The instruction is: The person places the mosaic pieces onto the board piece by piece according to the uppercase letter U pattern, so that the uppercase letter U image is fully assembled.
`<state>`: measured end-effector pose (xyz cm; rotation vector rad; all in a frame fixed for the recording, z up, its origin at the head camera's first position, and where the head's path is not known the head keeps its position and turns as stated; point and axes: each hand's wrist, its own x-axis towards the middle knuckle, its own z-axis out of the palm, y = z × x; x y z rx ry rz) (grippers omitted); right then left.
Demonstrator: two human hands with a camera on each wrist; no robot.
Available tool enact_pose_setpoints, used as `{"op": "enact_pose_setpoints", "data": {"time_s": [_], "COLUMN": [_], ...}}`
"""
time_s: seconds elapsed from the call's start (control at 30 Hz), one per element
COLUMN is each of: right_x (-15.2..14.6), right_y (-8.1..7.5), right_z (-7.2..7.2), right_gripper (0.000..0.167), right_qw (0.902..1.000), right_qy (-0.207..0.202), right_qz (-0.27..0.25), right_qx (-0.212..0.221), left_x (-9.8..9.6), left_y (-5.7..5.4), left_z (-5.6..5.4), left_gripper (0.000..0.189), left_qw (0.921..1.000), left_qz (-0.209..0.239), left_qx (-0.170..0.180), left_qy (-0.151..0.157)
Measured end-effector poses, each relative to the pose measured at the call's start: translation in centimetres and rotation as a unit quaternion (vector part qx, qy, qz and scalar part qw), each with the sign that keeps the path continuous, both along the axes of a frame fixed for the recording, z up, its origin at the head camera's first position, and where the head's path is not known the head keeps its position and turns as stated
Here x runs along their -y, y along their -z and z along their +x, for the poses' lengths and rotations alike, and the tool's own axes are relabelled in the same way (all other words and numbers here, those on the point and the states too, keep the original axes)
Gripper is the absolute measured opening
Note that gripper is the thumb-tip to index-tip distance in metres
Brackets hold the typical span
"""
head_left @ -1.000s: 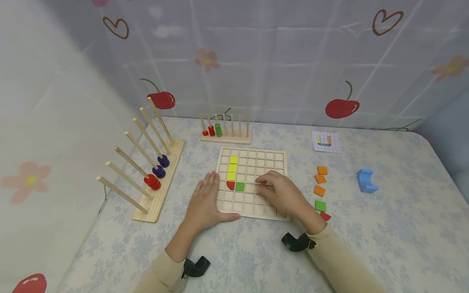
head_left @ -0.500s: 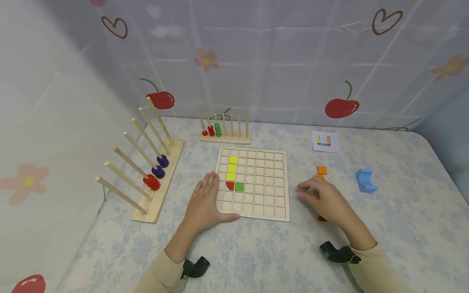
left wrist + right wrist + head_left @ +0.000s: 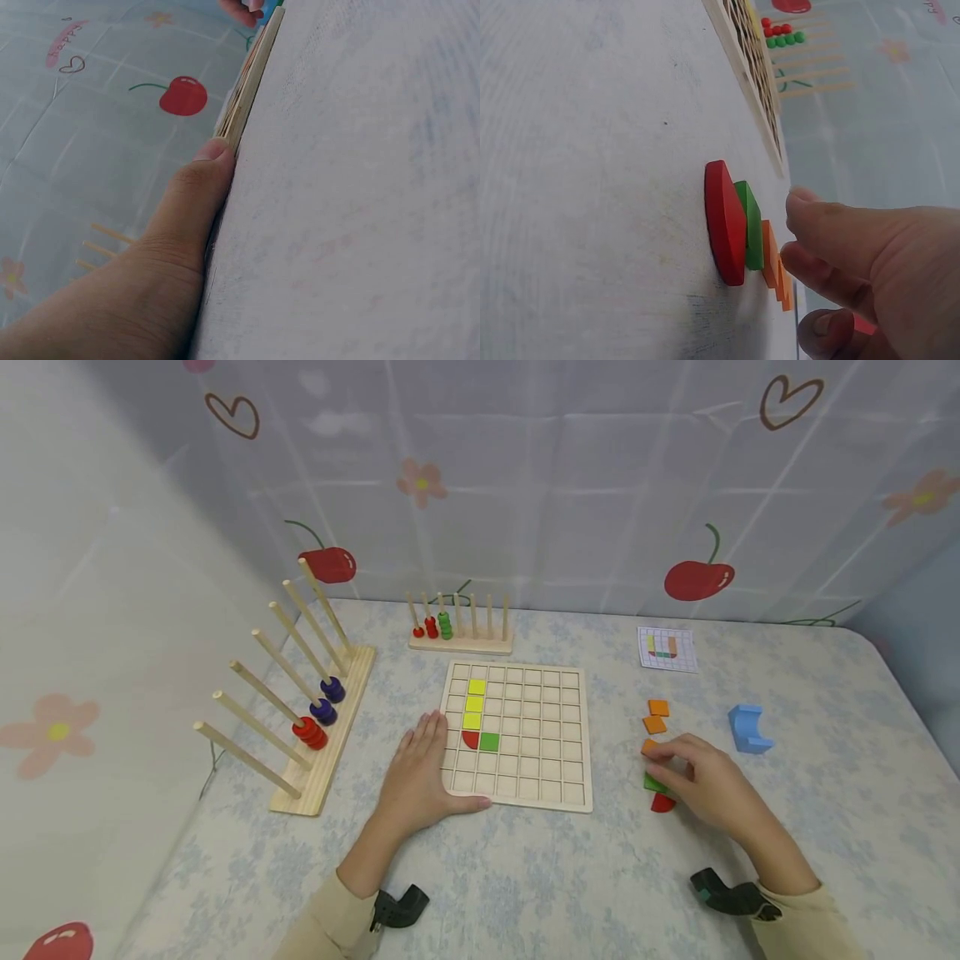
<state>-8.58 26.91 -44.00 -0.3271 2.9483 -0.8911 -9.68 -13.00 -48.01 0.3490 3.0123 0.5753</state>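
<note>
My left hand (image 3: pixel 420 777) lies flat at the left front corner of the wooden grid board (image 3: pixel 532 768); its thumb rests along the front edge, seen too in the left wrist view. On the board are yellow squares (image 3: pixel 474 703) in a column, a red quarter-round tile (image 3: pixel 470 740) and a green square (image 3: pixel 489 742). My right hand (image 3: pixel 708 781) hovers over the loose tiles to the right, thumb and fingers apart with nothing between them. Below its fingertips lie a loose green square (image 3: pixel 751 229) and a red rounded tile (image 3: pixel 726 225); orange squares (image 3: pixel 655 724) lie just beyond.
A pattern card (image 3: pixel 667 649) lies at the back right, and a light blue curved block (image 3: pixel 748 729) right of the tiles. A large peg stand (image 3: pixel 345 727) with red and blue rings is at left. A small peg stand (image 3: pixel 472 645) with beads is behind the board.
My right hand has moved from above the board rightward to the loose tiles, and the red loose tile now lies slightly turned. My left hand has stayed on the board's corner.
</note>
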Motion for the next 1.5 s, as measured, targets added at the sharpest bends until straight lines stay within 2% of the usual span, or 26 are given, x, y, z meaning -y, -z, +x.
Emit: {"op": "enact_pose_setpoints", "data": {"time_s": [0.3,0.5,0.63,0.77,0.93,1.13,1.5], "right_x": [-0.2,0.0,0.0,0.1,0.7,3.3,10.6], "right_y": [-0.5,-0.6,-0.5,-0.4,-0.2,0.0,0.0], "right_z": [0.2,0.4,0.2,-0.1,-0.7,-2.2,-4.6], "right_gripper": [0.024,0.027,0.022,0.016,0.015,0.013,0.009], "right_qw": [0.9979,0.997,0.997,0.9969,0.9961,0.9939,0.9846], "right_qy": [-0.011,-0.011,-0.011,-0.014,-0.019,-0.032,-0.073], "right_qz": [0.014,0.027,0.026,0.009,-0.044,-0.078,-0.132], "right_qx": [0.062,0.072,0.072,0.077,0.074,0.072,0.088], "left_x": [0.1,0.1,0.1,0.1,0.1,0.1,0.1], "left_y": [0.0,0.0,-0.1,-0.1,-0.1,0.0,0.1], "left_z": [0.1,0.1,0.0,0.0,-0.1,-0.1,-0.1], "left_gripper": [0.146,0.146,0.146,0.146,0.146,0.146,0.145], "left_qw": [1.0,1.0,1.0,1.0,1.0,1.0,1.0], "left_qz": [0.001,-0.002,-0.002,-0.004,-0.008,-0.009,-0.009], "left_qx": [-0.003,0.001,0.0,0.001,-0.001,0.003,0.001], "left_qy": [-0.001,-0.002,0.0,0.0,0.0,-0.001,-0.002]}}
